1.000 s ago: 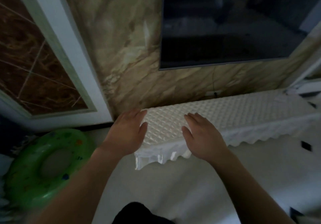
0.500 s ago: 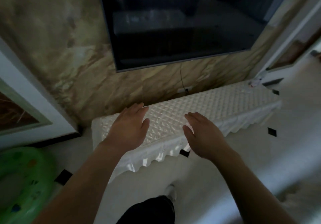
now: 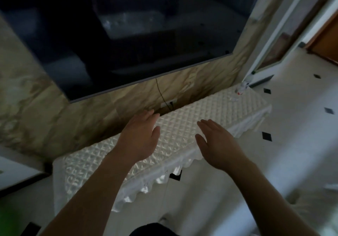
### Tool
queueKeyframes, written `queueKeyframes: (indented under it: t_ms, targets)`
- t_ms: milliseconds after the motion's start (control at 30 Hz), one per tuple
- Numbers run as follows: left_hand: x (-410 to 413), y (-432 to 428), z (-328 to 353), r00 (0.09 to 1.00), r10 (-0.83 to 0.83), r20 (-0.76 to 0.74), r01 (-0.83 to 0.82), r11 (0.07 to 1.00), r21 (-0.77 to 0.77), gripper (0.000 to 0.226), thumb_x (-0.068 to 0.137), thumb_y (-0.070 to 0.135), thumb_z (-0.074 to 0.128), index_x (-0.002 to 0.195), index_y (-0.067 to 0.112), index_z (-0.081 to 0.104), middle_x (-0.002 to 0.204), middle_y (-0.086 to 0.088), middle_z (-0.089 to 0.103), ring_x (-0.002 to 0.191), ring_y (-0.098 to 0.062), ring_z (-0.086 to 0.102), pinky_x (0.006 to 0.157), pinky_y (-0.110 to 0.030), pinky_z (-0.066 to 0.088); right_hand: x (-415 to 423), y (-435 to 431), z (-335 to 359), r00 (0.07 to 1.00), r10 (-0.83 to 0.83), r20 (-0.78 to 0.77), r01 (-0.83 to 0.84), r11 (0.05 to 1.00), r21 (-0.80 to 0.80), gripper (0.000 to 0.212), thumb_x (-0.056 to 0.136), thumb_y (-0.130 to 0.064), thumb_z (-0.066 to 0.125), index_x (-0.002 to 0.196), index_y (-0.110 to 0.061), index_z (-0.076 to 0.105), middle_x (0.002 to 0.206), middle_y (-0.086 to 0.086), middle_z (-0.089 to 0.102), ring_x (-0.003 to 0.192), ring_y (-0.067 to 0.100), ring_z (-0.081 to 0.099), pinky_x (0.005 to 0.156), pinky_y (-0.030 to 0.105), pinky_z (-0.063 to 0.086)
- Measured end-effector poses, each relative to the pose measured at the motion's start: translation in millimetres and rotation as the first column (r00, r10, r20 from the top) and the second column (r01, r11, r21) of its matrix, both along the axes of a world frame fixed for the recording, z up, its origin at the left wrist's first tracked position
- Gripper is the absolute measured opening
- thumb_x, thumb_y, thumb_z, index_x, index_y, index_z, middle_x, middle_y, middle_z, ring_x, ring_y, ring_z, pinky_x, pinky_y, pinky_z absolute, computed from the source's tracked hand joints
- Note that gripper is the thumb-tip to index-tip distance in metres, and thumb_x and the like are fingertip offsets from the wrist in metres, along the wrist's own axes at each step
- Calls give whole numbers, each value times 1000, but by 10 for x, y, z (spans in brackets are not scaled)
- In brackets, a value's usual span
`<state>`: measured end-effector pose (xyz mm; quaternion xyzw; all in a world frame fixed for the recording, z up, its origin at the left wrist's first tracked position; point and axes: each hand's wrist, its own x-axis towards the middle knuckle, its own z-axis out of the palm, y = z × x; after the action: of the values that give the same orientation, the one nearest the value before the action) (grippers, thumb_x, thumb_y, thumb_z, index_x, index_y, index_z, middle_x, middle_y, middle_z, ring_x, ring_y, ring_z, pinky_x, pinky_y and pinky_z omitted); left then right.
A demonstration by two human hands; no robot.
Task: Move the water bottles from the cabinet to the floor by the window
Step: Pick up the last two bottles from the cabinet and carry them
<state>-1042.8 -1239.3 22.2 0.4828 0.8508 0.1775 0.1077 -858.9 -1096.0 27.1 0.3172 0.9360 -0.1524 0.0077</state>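
Both hands — left [image 3: 140, 137], right [image 3: 217, 144] — flat, fingers straight, above quilted cabinet cover [image 3: 210, 111].

The person's left forearm [image 3: 95, 190] and right forearm [image 3: 259, 195] are bare for as much as shows, from the lower edge to the wrists. The left hand [image 3: 140, 137] and right hand [image 3: 217, 144] are bare too. The light is dim, so nails and knuckles show only as soft shapes. At the bottom centre sits a rounded patch of black garment [image 3: 151, 229]; whether it is a trouser leg or a top cannot be told. Just above it lies a small pale shape [image 3: 162, 219], perhaps a shoe tip, too blurred to name.
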Motion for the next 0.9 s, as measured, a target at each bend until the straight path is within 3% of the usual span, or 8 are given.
queueKeyframes:
  t_ms: [467,900]
  targets:
    - [820,1983,27,999,34,-13,-34,999,9,48,103,36,30,149,22,30,158,5,25,145,-11,19,116,-27,13,810,2089,-20,998,-18,-65,15,999,-51,52,102,-38,34,150,-17,31,157,3,32,146,17,23,116,27,15]
    - [1771,4001,-44,997,58,47,-59,998,25,50,101,37,32,149,22,32,158,3,27,145,-12,20,120,-36,17,1837,4161,80,999,-30,-41,28,999,-34,52,102,-38,35,149,-15,34,156,5,35,146,19,26,117,30,18]
